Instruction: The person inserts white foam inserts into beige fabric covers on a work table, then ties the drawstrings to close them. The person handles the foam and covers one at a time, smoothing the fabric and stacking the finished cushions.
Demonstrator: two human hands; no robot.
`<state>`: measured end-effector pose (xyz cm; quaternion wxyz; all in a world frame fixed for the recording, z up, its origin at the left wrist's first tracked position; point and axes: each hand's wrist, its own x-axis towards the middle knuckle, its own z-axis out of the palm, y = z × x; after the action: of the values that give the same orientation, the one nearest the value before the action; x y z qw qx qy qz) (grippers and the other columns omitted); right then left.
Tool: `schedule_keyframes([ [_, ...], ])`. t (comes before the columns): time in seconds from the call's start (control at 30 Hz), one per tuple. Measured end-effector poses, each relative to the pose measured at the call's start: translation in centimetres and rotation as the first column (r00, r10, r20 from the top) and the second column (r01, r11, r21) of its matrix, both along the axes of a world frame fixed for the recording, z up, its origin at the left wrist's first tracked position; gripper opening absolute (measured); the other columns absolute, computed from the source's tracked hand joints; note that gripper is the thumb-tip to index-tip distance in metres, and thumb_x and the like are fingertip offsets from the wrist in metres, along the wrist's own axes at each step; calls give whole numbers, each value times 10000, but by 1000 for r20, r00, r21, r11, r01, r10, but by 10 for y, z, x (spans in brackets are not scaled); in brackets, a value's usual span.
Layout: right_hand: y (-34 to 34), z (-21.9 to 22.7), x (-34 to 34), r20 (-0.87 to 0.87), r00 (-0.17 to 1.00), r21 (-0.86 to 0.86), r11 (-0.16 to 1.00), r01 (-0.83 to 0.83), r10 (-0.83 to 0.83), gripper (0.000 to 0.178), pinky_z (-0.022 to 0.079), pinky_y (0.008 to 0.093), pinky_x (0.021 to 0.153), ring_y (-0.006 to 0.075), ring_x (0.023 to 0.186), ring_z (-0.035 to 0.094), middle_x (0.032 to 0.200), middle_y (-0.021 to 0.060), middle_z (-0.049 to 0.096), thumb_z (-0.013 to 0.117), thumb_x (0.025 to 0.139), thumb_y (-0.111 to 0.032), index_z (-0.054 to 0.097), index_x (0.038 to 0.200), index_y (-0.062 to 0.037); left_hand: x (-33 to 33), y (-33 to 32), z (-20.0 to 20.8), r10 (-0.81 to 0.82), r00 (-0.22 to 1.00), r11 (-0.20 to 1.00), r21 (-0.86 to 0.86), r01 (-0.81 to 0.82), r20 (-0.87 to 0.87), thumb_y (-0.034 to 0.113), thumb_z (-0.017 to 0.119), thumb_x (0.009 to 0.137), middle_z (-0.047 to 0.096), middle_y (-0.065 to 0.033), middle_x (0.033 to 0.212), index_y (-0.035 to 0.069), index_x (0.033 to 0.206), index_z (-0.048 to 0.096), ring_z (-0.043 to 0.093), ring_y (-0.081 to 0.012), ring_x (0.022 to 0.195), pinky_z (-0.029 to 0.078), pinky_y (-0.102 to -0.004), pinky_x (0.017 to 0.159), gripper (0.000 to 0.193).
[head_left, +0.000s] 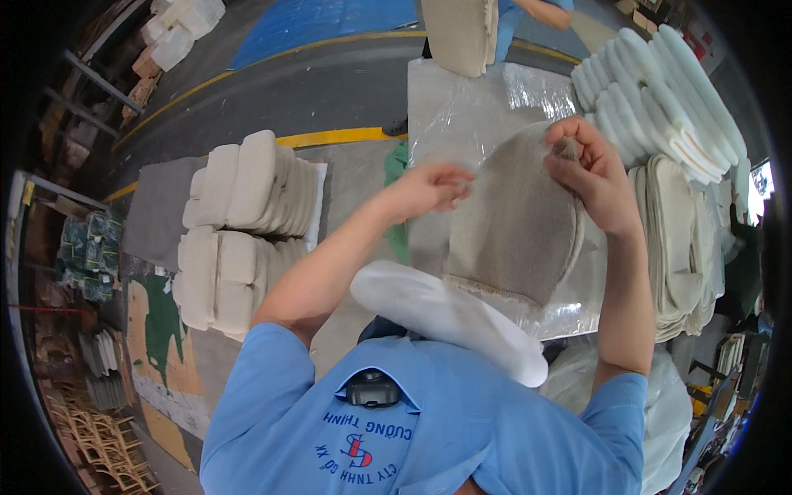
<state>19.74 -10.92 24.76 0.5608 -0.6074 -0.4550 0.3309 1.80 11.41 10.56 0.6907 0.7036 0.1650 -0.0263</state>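
My right hand (592,175) pinches the upper right edge of a beige fabric cushion cover (516,219), which hangs with its frayed lower edge toward me. To the left of the cover is my left hand (433,188), apart from it; its fingers are smeared by motion. A white padded cushion insert (450,318) lies slantwise against my front, below the cover. Under the cover, a table (433,107) carries a beige surface and clear plastic film.
Stacked beige cushions (239,186) stand on the left. White pads (660,99) are piled at the far right, with folded beige covers (668,239) nearer. Across the table, another person's arm (549,12) is beside a beige cushion piece (458,37). A metal rack (91,87) lines the left.
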Motion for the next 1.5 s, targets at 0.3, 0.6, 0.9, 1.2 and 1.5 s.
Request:
schedule_keyframes([
  [0.3, -38, 97, -6, 226, 970, 268, 963, 26, -89, 555, 402, 292, 1111, 176, 1236, 614, 1345, 75, 634, 671, 917, -43, 545, 1456, -11, -8, -4, -108, -267, 881, 935, -325, 139, -391, 210, 717, 978, 679, -103, 1246, 162, 1568, 478, 720, -290, 1055, 604, -467, 891, 638],
  [0.6, -175, 108, 4, 337, 845, 267, 903, 337, -415, 806, 402, 305, 1133, 204, 1289, 600, 1463, 97, 585, 780, 850, -97, 435, 1571, 15, 44, -27, -67, 105, 978, 583, -808, 85, 179, 59, 657, 1020, 719, -55, 1256, 90, 1408, 609, 685, -195, 1202, 569, -401, 1016, 392],
  [0.9, -328, -147, 5, 47, 861, -730, 571, 376, -506, 885, 578, 366, 920, 233, 1265, 626, 1391, 150, 653, 888, 773, -123, 512, 1572, -78, 75, -65, 87, -180, 851, 983, 69, 168, 494, -49, 627, 961, 660, -48, 1303, 56, 1299, 702, 653, -178, 1178, 504, -297, 1001, 362],
  [1.2, -172, -149, 25, -125, 963, -80, 969, 232, -241, 679, 459, 391, 1145, 219, 1351, 573, 1416, 69, 650, 832, 818, -5, 606, 1456, -70, 63, -123, 122, -612, 669, 739, 607, 293, 422, -94, 589, 855, 568, -103, 1042, 60, 1145, 748, 645, -258, 961, 505, -353, 806, 365],
  [1.5, -194, -112, 10, -166, 810, 125, 803, 583, -562, 299, 537, 300, 907, 118, 1003, 674, 1046, -3, 742, 768, 837, 84, 742, 1114, -25, 9, -98, 127, -160, 943, 682, 724, -107, 290, 2, 714, 861, 658, -109, 1060, 52, 1012, 674, 666, -258, 876, 519, -352, 772, 164],
])
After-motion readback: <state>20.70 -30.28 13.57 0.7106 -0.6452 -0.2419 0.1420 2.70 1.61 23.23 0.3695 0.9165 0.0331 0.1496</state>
